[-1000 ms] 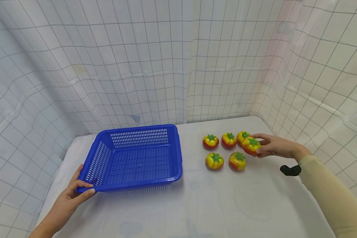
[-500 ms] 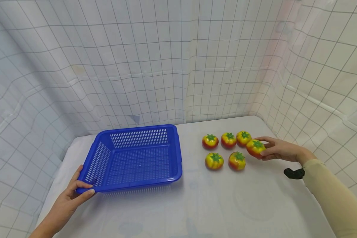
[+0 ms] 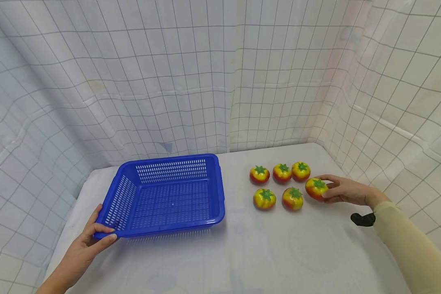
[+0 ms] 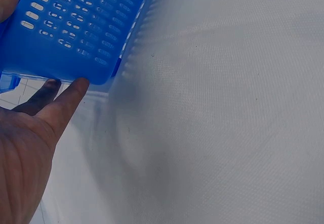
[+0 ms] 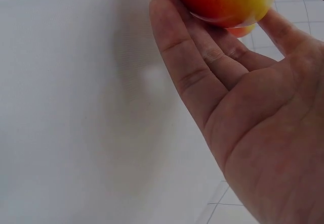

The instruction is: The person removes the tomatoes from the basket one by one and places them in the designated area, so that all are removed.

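My left hand [image 3: 83,250] grips the near left corner of a blue plastic basket [image 3: 169,229], its thumb lying along the rim. In the left wrist view the fingers [image 4: 71,100] reach the slotted wall of the basket [image 4: 61,64]. On the right, my right hand [image 3: 347,190] holds a red and yellow toy tomato [image 3: 314,189] with a green star-shaped leaf, thumb on the near side. The right wrist view shows the toy tomato [image 5: 228,1] at the fingertips, its top cut off by the frame.
To the left of the held one, several similar toy tomatoes [image 3: 282,174] stand in two rows on the white-covered table [image 3: 257,253]. White cloth with a grid pattern [image 3: 191,81] hangs round the back and sides. A black object [image 3: 363,219] shows beside the right wrist.
My right hand has moved the toy tomato slightly right and towards me, away from the toy tomato at the back right, and lower. The left hand and basket have stayed put.
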A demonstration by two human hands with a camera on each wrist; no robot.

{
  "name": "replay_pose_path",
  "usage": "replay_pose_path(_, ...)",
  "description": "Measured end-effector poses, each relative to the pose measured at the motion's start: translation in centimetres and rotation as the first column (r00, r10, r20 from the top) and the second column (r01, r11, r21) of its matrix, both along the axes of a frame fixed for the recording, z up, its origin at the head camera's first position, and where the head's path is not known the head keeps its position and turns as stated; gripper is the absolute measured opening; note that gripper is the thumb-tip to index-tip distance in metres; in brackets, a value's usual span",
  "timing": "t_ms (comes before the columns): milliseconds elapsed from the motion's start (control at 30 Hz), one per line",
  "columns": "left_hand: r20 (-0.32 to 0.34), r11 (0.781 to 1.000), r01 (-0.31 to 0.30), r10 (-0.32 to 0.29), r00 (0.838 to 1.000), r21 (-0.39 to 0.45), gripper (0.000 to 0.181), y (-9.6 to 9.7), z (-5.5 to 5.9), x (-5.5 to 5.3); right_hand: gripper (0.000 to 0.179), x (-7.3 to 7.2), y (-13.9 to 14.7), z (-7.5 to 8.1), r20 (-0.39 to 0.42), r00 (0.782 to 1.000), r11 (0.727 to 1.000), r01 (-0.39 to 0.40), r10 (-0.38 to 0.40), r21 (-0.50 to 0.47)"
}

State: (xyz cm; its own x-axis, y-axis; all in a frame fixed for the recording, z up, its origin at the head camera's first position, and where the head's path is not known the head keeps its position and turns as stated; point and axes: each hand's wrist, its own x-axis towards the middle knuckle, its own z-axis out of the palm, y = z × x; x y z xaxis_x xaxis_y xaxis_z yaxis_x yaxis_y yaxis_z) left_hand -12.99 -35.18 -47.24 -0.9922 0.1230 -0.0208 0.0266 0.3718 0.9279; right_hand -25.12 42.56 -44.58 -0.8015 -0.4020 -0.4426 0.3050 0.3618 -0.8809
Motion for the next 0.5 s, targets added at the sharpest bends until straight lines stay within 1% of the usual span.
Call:
replay_pose_path(233,-0.007,1.0,-0.001,0.001,1.0,-0.009,0.027,0.1,0.1,0.1,0.077,0.2,0.1,-0.6,-0.01,1.0,0.999,0.001,-0.001,0.037)
replay_pose_path(500,-0.005,1.0,-0.004,0.004,1.0,-0.018,0.028,0.1,0.0,0.0,0.077,0.1,0.3,-1.3,0.005,1.0,0.999,0.004,-0.005,0.04)
